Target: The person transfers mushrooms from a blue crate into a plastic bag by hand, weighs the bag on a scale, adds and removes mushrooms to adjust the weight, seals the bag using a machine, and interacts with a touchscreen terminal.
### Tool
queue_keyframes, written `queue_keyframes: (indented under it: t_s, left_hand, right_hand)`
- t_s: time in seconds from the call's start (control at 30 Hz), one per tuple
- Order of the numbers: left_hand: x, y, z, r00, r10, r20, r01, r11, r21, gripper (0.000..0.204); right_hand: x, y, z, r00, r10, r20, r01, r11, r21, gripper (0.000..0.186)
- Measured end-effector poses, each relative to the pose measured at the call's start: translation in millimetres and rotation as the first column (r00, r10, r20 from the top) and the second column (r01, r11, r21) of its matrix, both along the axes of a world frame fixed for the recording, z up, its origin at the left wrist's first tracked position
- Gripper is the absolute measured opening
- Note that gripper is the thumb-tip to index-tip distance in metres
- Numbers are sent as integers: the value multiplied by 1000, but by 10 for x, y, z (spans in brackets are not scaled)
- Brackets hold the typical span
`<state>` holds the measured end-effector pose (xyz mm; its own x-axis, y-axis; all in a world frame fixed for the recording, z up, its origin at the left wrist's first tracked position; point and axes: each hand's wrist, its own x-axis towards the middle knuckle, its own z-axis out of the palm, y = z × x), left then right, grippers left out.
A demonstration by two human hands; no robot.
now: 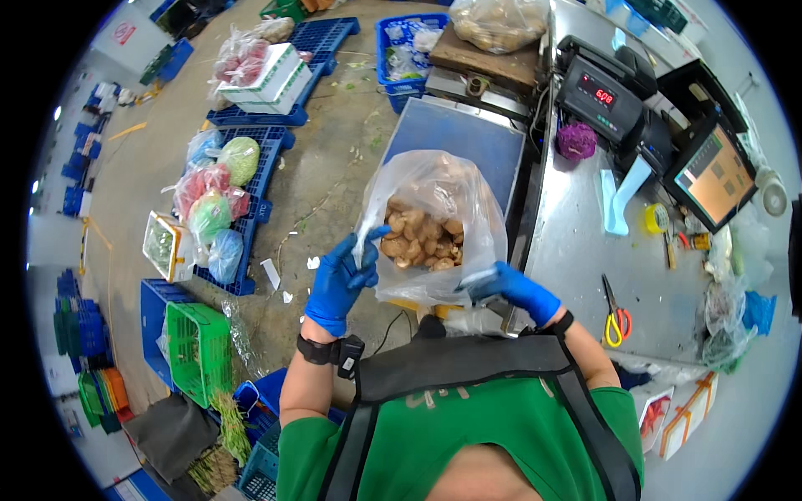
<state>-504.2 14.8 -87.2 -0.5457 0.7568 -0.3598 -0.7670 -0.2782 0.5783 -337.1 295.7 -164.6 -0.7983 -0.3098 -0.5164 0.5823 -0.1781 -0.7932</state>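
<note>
A clear plastic bag [487, 219] of brown mushrooms [418, 238] rests on the blue platform scale [455, 125], its mouth held wide toward me. My left hand [341, 282], in a blue glove, grips the left side of the bag's rim between thumb and fingers. On the right, my blue-gloved right hand [520, 292] pinches the near right part of the rim. Through the opening the mushrooms show as a loose heap at the bottom.
Right of the scale, a steel table [576, 242] carries scissors [616, 313], yellow tape [657, 219], a purple cabbage [576, 140], a weight display [597, 96] and a touchscreen [714, 171]. Bagged vegetables [213, 200] lie on blue pallets at left. A green crate [199, 351] stands nearer.
</note>
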Motion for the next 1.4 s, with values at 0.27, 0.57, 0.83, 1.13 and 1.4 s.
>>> queue_keyframes:
  t_s: [0.27, 0.57, 0.83, 1.13, 1.4]
  left_hand:
    - [-355, 870, 467, 834, -208, -510, 138, 975, -172, 49]
    - [-809, 615, -649, 522, -582, -624, 308, 810, -499, 49]
    - [-1098, 865, -1722, 997, 65, 36, -45, 910, -412, 22]
    - [-1555, 358, -2116, 903, 211, 374, -222, 975, -14, 28]
    - [-460, 915, -352, 542, -559, -628, 462, 822, -333, 25]
  right_hand:
    - [-907, -231, 1226, 711, -286, -642, 474, 870, 138, 62]
    - [-546, 103, 357, 894, 294, -338, 219, 372, 902, 46]
    - [-926, 215, -1404, 306, -950, 60, 952, 304, -46, 20]
    - [-837, 328, -1833, 404, -833, 379, 809, 132, -572, 22]
    - [-1118, -425, 507, 698, -377, -610, 507, 860, 49, 39]
